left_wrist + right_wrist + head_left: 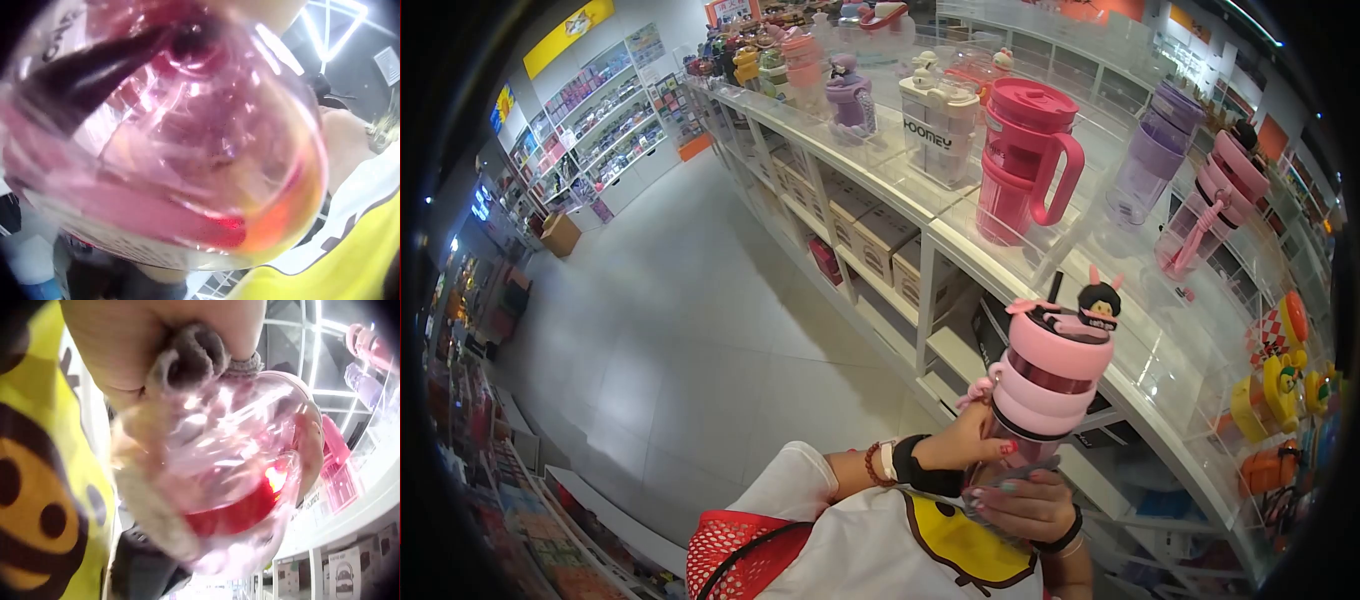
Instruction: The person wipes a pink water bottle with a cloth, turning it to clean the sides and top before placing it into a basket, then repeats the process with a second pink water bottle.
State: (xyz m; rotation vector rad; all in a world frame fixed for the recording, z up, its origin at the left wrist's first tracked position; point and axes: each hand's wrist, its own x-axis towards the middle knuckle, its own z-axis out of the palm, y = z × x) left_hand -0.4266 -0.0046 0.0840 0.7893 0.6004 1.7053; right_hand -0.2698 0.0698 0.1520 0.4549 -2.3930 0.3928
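Observation:
A pink tumbler (1048, 375) with a clear lower body, a dark straw and a small black-haired figure on its lid is held tilted in front of the person's chest. My left hand (962, 440) grips its clear body below the pink band, thumb with a red nail across the front. Lower down, my right hand (1032, 508) holds a grey cloth (190, 359) against the clear body. Close up in the left wrist view, the tumbler's see-through wall (206, 144) fills most of the picture. A pink charm (975, 390) hangs at the tumbler's side.
Along the right runs a curved white display shelf (1170, 390). On it stand a large pink handled mug (1028, 150), a purple bottle (1155, 150), a pink strapped bottle (1215, 200) and a white cup (938, 125). Boxes (885, 240) fill lower shelves; grey floor (670, 350) lies left.

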